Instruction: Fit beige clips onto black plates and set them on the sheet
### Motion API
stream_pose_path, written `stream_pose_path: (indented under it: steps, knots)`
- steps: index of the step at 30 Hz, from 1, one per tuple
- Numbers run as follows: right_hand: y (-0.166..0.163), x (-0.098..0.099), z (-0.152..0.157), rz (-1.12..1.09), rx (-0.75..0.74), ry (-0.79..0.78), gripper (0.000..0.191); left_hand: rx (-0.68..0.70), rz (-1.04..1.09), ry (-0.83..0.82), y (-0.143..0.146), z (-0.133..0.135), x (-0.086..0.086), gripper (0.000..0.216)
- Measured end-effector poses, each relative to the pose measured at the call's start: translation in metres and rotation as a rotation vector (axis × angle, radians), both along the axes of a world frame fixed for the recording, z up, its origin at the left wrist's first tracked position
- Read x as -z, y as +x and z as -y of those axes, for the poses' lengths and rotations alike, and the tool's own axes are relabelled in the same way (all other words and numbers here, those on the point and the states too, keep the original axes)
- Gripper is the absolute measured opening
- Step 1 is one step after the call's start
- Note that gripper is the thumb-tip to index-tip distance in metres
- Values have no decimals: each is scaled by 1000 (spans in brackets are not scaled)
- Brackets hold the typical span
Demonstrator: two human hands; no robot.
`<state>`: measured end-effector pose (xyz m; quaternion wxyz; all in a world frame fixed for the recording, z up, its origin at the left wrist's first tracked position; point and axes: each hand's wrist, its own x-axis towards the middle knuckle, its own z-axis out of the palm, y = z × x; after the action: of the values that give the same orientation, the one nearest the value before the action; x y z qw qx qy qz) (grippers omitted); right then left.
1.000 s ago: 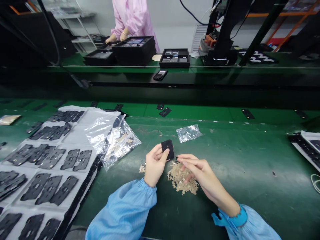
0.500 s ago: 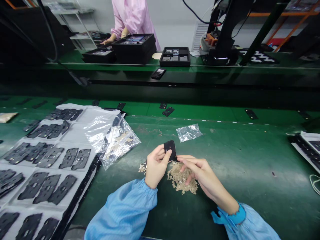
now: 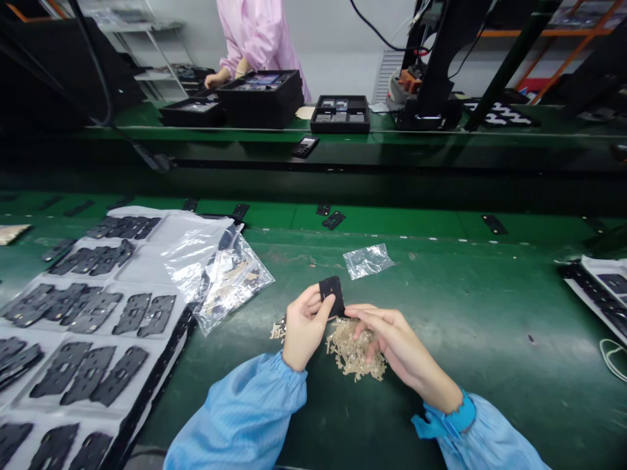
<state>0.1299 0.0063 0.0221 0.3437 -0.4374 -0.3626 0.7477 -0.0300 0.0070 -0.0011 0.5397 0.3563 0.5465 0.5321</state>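
Note:
My left hand (image 3: 306, 326) is closed on a black plastic housing part (image 3: 332, 294), thumb across its face and fingers behind. The part is tilted up above the bench. My right hand (image 3: 392, 343) reaches in from the right, its leading fingertips together at the part's lower right corner. Whatever those fingertips pinch, if anything, is too small to make out. Its other fingers curl over a pile of small tan pieces (image 3: 355, 362), hiding some of them. A smaller group of light pieces (image 3: 277, 329) lies partly behind my left hand.
At left a white tray (image 3: 142, 261) carries several black housing parts. A clear bag (image 3: 235, 281) of small pieces overlaps it. Another clear bag (image 3: 368, 261) lies beyond my hands. More black parts rest on the green strip (image 3: 411, 225). A person in pink (image 3: 262, 39) stands across, behind black boxes (image 3: 262, 98).
The view has shifted slightly. Both hands keep nearly the same pose at the black housing part. Across the bench, the other person's hand has drawn back a little towards the boxes.

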Motion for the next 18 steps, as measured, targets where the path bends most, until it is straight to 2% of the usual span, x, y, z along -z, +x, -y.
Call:
stream_pose_path:
  steps: [4,12,18]
  knots:
    - [1,1,-1,-53,14,-51,18,-1,3,3,0,0,0,36]
    - [2,8,-5,-51,55,-104,24,24,60,-11,-1,0,-1,38]
    - [4,13,-5,1,50,-79,25,77,134,-18,-2,1,-5,39]
